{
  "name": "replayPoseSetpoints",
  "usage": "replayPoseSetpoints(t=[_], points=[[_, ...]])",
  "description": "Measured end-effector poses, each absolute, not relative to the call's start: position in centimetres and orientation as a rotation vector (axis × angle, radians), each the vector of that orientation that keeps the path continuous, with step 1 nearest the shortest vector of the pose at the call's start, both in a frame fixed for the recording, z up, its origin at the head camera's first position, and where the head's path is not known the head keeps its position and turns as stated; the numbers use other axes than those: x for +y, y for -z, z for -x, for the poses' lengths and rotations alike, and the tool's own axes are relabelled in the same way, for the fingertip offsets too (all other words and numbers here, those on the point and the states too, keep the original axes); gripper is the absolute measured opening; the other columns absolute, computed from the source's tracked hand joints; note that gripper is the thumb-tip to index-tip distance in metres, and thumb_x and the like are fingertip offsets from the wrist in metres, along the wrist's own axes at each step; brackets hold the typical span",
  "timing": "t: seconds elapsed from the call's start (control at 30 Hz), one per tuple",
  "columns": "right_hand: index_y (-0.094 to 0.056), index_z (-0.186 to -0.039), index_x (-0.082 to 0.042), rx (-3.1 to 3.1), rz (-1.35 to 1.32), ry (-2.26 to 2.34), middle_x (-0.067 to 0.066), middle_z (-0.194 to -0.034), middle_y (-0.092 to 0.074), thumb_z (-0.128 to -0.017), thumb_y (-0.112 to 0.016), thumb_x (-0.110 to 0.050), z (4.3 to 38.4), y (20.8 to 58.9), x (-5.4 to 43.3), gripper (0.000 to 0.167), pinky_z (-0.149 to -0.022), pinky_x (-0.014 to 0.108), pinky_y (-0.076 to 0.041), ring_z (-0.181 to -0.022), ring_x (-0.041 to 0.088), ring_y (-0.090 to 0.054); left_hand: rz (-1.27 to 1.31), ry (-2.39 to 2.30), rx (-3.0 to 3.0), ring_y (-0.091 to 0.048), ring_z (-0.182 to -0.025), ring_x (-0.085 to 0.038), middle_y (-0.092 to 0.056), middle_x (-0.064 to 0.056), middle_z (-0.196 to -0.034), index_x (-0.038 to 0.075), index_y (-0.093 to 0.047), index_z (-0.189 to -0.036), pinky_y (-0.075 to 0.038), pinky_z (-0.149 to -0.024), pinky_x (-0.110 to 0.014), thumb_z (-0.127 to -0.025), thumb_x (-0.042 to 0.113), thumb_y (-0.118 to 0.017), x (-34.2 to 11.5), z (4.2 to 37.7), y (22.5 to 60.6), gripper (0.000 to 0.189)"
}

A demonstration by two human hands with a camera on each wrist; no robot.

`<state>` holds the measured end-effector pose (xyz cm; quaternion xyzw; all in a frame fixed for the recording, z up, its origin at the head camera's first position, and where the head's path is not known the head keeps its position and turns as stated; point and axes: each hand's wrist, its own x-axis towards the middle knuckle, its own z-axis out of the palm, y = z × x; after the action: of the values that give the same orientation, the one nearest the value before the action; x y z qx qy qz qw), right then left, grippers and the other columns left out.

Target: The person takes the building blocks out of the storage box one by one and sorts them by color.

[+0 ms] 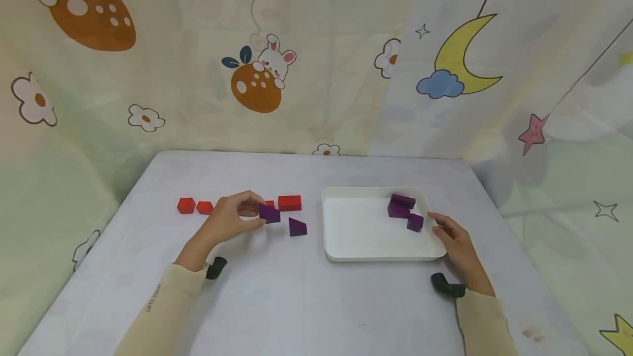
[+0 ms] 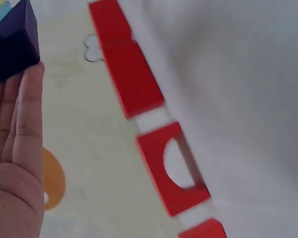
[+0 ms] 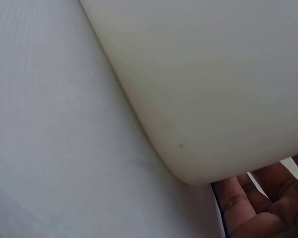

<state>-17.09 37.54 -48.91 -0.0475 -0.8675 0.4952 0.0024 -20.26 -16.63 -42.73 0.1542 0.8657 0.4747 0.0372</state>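
Observation:
In the head view my left hand holds a dark purple block with slanted sides between thumb and fingers, raised over the table. Another purple block with a sloped top stands on the table just to the right of it. In the left wrist view the held block shows at the fingertips, upper left. At the right, my right hand grips the right edge of a white tray, fingertips and thumb at its rim. Several purple blocks lie inside the tray, towards its right end.
Red blocks stand in a row behind the left hand: a faceted one, a smaller one and a long one among them. One red block has a round cutout. A printed cloth hangs behind the white table.

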Motion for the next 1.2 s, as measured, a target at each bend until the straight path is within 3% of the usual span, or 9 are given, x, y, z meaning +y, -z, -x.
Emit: replayPoseSetpoints(t=[0.33, 0.47, 0.77, 0.97, 1.2], points=[[-0.05, -0.153, 0.009, -2.659, 0.105, -1.521, 0.033, -0.159, -0.046, -0.115, -0.053, -0.016, 16.2, 49.4, 37.9, 0.045, -0.091, 0.001, -0.039, -0.141, 0.041, -0.045, -0.395, -1.088, 2.651, -0.074, -0.1, -0.024, -0.074, -0.009, -0.112, 0.005, -0.07, -0.11, -0.065, -0.091, -0.043, -0.086, 0.008, -0.09, -16.5, 21.3, 44.9, 0.031], [-0.049, -0.155, 0.007, -2.67, 0.109, -1.543, 0.032, -0.162, -0.043, -0.115, -0.053, -0.016, 16.3, 49.4, 37.8, 0.046, -0.091, 0.0, -0.038, -0.148, 0.046, -0.042, -0.377, -1.035, 2.658, -0.074, -0.102, -0.026, -0.073, -0.01, -0.113, 0.006, -0.07, -0.11, -0.064, -0.092, -0.045, -0.086, 0.007, -0.09, -16.3, 21.4, 44.9, 0.032], [-0.048, -0.157, 0.005, -2.661, 0.125, -1.612, 0.03, -0.165, -0.041, -0.115, -0.053, -0.014, 16.7, 49.1, 37.4, 0.047, -0.092, 0.0, -0.038, -0.152, 0.048, -0.038, -0.499, -0.956, 2.749, -0.062, -0.13, -0.043, -0.071, -0.016, -0.137, 0.004, -0.068, -0.139, -0.054, -0.107, -0.062, -0.09, 0.017, -0.088, -16.5, 20.1, 42.8, 0.054], [-0.046, -0.16, 0.002, -2.65, 0.128, -1.663, 0.029, -0.166, -0.04, -0.115, -0.054, -0.015, 17.0, 49.1, 37.4, 0.049, -0.092, 0.001, -0.04, -0.154, 0.047, -0.037, -0.538, -1.11, 2.801, -0.059, -0.138, -0.042, -0.066, -0.013, -0.147, 0.01, -0.068, -0.146, -0.053, -0.109, -0.063, -0.093, 0.025, -0.088, -12.8, 19.4, 40.9, 0.058], [-0.046, -0.16, 0.003, -2.629, 0.142, -1.694, 0.029, -0.166, -0.04, -0.115, -0.054, -0.014, 17.1, 48.9, 37.7, 0.049, -0.091, 0.002, -0.043, -0.153, 0.046, -0.038, -0.661, -1.44, 2.614, -0.067, -0.132, -0.036, -0.07, -0.009, -0.144, 0.01, -0.068, -0.146, -0.055, -0.109, -0.054, -0.092, 0.021, -0.09, -5.6, 20.4, 40.0, 0.059]])
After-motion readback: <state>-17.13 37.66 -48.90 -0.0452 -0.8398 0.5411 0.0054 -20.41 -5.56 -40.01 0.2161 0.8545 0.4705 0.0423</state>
